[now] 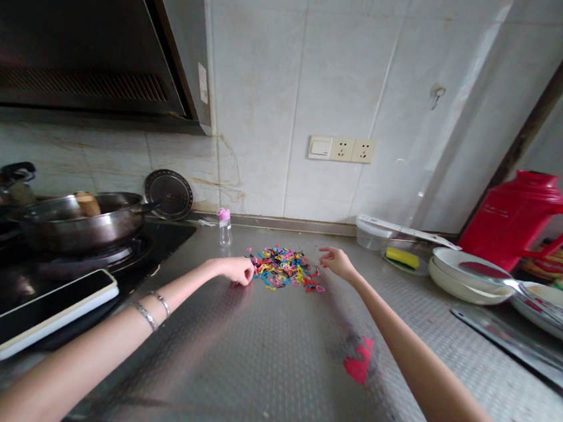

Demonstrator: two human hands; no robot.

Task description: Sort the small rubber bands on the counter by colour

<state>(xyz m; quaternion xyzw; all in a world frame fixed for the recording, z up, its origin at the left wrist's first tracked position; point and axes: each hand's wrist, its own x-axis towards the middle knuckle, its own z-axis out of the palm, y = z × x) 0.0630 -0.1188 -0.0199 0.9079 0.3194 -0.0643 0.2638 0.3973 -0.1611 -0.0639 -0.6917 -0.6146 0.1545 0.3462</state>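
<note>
A loose heap of small colourful rubber bands [283, 265] lies on the steel counter [245, 368]. At the heap's left edge is my left hand [239, 270], closed with its fingers curled down; whatever may be in them is hidden. My right hand [337, 262] hovers just right of the heap, its fingers apart, and no held thing shows. Behind my left hand a small clear bottle with a pink cap [225, 228] stands upright against the back of the counter.
To the left are a gas hob with a steel pan [82, 220] and a phone [38, 320]. At right stand a plastic tub [373, 235], a yellow sponge [402, 258], stacked bowls [464, 287], a cleaver [523, 350] and a red thermos jug [517, 219]. A red patch [360, 361] marks the counter.
</note>
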